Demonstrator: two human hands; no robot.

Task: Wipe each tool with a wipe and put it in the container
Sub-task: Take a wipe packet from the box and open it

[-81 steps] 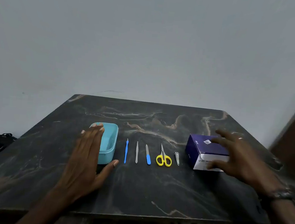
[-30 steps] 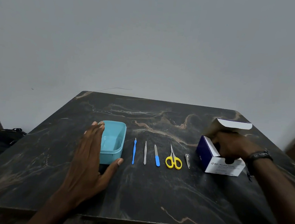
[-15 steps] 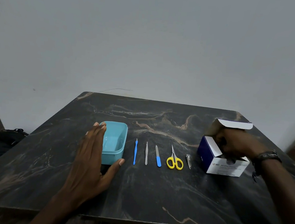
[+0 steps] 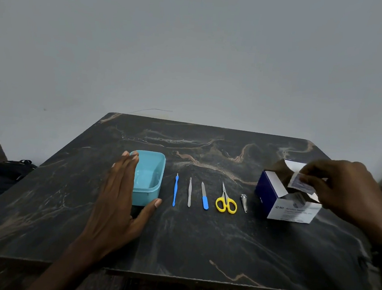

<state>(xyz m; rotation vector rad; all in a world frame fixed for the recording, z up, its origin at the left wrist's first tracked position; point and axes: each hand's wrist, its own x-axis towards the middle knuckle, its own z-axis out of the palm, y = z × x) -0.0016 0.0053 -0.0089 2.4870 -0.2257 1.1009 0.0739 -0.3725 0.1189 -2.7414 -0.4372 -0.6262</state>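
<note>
The right hand [image 4: 345, 193] pinches a small wipe packet [image 4: 301, 184] just above the open wipe box [image 4: 288, 205] (far right). The left hand [image 4: 116, 204] lies flat and loose on the tabletop [image 4: 200, 242], touching the blue container [image 4: 149, 179]. Five tools lie between: blue stick [image 4: 175, 189], tweezers [image 4: 189, 192], file [image 4: 204, 195], yellow scissors [image 4: 226, 200], clippers [image 4: 244, 202].

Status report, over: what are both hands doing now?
Left hand flat beside teal container. Right hand pinches wipe packet over open box. Five tools untouched in row, nothing blocking.
</note>
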